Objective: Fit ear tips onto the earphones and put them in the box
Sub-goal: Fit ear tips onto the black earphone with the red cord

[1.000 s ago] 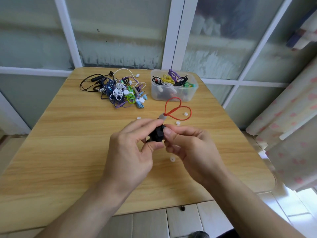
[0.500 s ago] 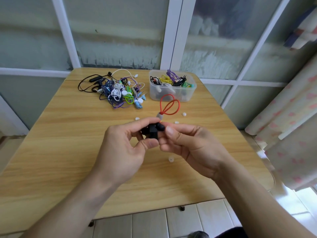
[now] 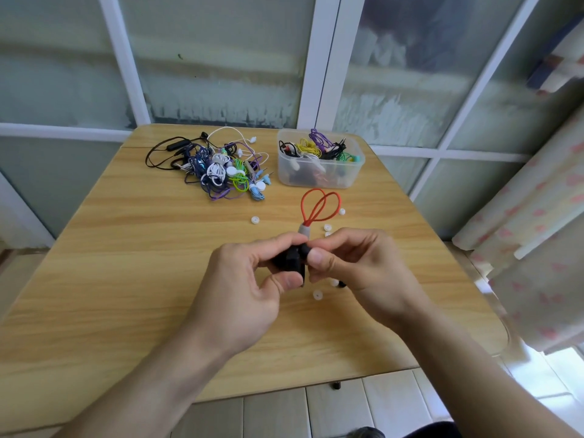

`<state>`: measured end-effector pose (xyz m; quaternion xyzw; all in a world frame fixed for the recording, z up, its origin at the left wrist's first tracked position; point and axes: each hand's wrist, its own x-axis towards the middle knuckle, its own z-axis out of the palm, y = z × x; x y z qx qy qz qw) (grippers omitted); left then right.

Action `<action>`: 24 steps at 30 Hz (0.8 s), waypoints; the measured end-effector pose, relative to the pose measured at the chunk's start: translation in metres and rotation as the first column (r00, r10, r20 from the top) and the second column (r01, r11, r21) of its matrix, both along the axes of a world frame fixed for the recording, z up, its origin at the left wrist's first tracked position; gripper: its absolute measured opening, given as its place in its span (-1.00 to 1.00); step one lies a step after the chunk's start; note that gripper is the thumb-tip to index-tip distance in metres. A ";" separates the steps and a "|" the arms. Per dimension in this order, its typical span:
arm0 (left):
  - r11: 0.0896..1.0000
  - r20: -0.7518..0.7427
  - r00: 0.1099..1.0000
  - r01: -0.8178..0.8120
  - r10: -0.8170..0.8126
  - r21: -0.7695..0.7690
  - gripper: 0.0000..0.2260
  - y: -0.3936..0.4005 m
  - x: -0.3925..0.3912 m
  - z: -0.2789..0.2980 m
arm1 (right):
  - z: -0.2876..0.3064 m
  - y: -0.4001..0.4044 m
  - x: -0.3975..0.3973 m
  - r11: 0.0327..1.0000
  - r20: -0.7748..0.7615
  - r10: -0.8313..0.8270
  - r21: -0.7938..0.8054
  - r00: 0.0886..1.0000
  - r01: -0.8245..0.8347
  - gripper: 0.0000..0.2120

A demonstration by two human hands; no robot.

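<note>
Two hands meet above the middle of the table (image 3: 126,295): my left hand (image 3: 249,292) curls finger and thumb round the black earphone (image 3: 289,260), and my right hand (image 3: 357,267) pinches its near end between thumb and forefinger. From the grey collar above the fingers an orange cable (image 3: 319,205) rises in two loops toward the far edge. I count several loose white ear tips (image 3: 317,294) on the wood: one just below the hands, one partly hidden behind the right hand, others beside the cable loops and one (image 3: 255,220) left of them. Bare wood extends along the near edge and the whole left side. Farther off, near the far edge, lies a tangled pile of earphones (image 3: 221,172); right of it, near the far right corner, stands the clear plastic box (image 3: 319,175), holding more coiled earphones. Behind the table stand white-framed frosted panes (image 3: 221,58); a patterned curtain (image 3: 537,232) hangs at the right; pale floor tiles (image 3: 335,412) show below the near edge.
</note>
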<state>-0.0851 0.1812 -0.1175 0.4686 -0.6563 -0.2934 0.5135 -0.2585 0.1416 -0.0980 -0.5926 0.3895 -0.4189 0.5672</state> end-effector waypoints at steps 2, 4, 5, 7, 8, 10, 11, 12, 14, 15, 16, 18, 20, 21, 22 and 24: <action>0.998 0.041 0.998 -0.035 0.037 -0.053 -0.54 0.000 -0.001 0.001 | -0.002 0.002 0.005 0.983 0.189 0.021 0.173 0.982 -0.055 -0.90; 0.991 0.092 0.994 -0.055 0.066 -0.122 -0.54 0.000 -0.001 0.003 | -0.002 0.003 0.010 0.946 0.315 0.008 0.306 0.949 -0.110 -0.86; 0.986 0.109 0.991 -0.065 0.083 -0.155 -0.53 0.000 -0.001 0.004 | -0.003 0.004 0.012 0.932 0.333 -0.001 0.342 0.943 -0.120 -0.80; 0.973 0.142 0.983 -0.085 0.117 -0.214 -0.52 0.000 -0.001 0.007 | -0.002 0.005 0.014 0.911 0.354 -0.015 0.390 0.935 -0.133 -0.71; 0.966 0.166 0.978 -0.085 0.128 -0.242 -0.53 0.000 -0.001 0.008 | -0.001 0.005 0.014 0.906 0.357 -0.021 0.401 0.934 -0.133 -0.69; 0.955 0.224 0.965 -0.065 0.134 -0.291 -0.57 -0.001 0.001 0.009 | 0.000 0.004 0.013 0.913 0.331 -0.031 0.393 0.943 -0.107 -0.69; 0.951 0.257 0.957 -0.050 0.133 -0.306 -0.59 -0.002 0.003 0.009 | 0.000 0.004 0.012 0.925 0.307 -0.042 0.372 0.951 -0.080 -0.70; 0.950 0.286 0.949 -0.041 0.134 -0.310 -0.61 -0.003 0.005 0.008 | -0.001 0.003 0.011 0.942 0.271 -0.054 0.334 0.961 -0.041 -0.72; 0.958 0.308 0.939 -0.062 0.151 -0.280 -0.64 -0.006 0.007 0.006 | -0.004 0.003 0.011 0.978 0.158 -0.093 0.198 0.983 0.060 -0.76; 0.964 0.301 0.940 -0.086 0.162 -0.251 -0.64 -0.006 0.008 0.005 | -0.005 0.003 0.013 0.987 0.105 -0.117 0.121 0.988 0.104 -0.79; 0.969 0.287 0.942 -0.109 0.172 -0.223 -0.63 -0.006 0.008 0.004 | -0.006 0.004 0.015 0.989 0.069 -0.139 0.053 0.988 0.135 -0.84; 0.971 0.259 0.946 -0.150 0.197 -0.188 -0.61 -0.006 0.008 0.005 | -0.006 0.004 0.017 0.986 0.028 -0.157 -0.047 0.987 0.159 -0.87; 0.970 0.240 0.948 -0.170 0.209 -0.174 -0.59 -0.005 0.008 0.006 | -0.006 0.003 0.016 0.977 -0.015 -0.168 -0.138 0.986 0.164 -0.83; 0.971 0.225 0.952 -0.175 0.209 -0.162 -0.58 -0.005 0.008 0.007 | -0.006 0.002 0.016 0.969 -0.041 -0.174 -0.182 0.984 0.164 -0.82; 0.974 0.206 0.957 -0.176 0.203 -0.144 -0.58 -0.004 0.009 0.007 | -0.006 0.002 0.016 0.963 -0.066 -0.181 -0.217 0.981 0.163 -0.82; 0.979 0.160 0.969 -0.172 0.188 -0.110 -0.58 -0.004 0.009 0.007 | -0.007 0.002 0.016 0.957 -0.096 -0.179 -0.248 0.979 0.151 -0.83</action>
